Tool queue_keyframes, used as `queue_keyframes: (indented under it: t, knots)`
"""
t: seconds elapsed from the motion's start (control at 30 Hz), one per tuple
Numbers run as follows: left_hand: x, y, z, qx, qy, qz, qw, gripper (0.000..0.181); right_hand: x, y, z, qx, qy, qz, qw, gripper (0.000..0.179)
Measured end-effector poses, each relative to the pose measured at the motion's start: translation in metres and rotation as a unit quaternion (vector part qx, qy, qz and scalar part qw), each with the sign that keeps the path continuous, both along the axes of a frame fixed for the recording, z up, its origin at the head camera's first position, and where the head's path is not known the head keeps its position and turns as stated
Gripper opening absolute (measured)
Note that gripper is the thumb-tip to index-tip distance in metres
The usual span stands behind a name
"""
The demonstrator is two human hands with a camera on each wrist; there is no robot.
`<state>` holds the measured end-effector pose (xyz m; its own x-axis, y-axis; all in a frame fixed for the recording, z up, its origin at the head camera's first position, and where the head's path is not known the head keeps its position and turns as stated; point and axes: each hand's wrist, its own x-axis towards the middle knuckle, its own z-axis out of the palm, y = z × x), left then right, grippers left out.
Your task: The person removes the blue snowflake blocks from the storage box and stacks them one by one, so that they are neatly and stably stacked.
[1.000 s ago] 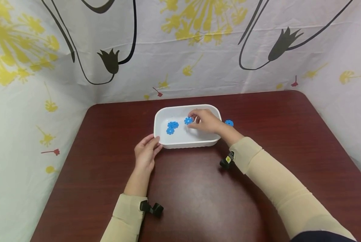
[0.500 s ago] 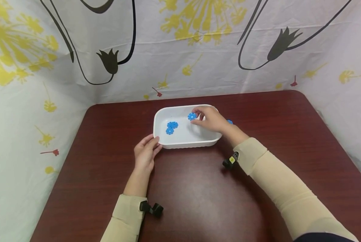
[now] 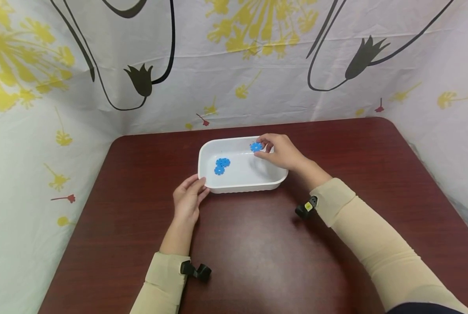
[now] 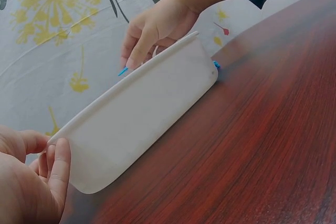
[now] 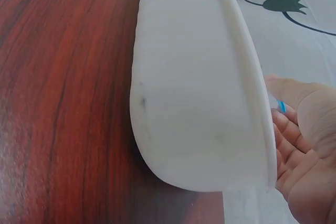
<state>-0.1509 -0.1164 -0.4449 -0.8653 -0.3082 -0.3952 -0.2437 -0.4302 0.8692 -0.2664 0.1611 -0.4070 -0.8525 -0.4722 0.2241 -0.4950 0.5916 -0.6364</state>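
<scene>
My left hand (image 3: 186, 201) grips the near-left corner of a white plastic tray (image 3: 243, 189), thumb over its rim. Above the tray's far right part, my right hand (image 3: 282, 151) pinches a blue notched snowflake disc (image 3: 256, 147) between thumb and fingers. Three like blue discs (image 3: 222, 163) lie overlapping on the tray floor toward the left. From the left wrist, the held disc (image 4: 123, 71) shows edge-on just over the rim. In the right wrist view the tray wall hides most of that disc (image 5: 282, 107).
Another blue piece (image 4: 216, 64) lies on the table by the tray's right end in the left wrist view; my right arm covers that spot in the head view. The dark red table (image 3: 139, 218) meets a patterned white cloth (image 3: 202, 87) behind.
My right hand has moved to the right and toward the tray's far side, carrying the pinched disc. The left hand, the tray and the three discs stay in place.
</scene>
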Motion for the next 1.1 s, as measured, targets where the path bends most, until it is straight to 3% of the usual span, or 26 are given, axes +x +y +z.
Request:
queue_keyframes:
  t: [0.67, 1.1]
  knots:
    - [0.0, 0.001, 0.002, 0.004, 0.001, -0.001, 1.0, 0.039, 0.001, 0.025, 0.004, -0.01, -0.014, -0.043, 0.9989, 0.037]
    - [0.0, 0.001, 0.001, 0.003, -0.002, 0.003, 1.0, 0.037, 0.002, 0.039, -0.002, -0.025, -0.011, -0.064, 0.9975, 0.032]
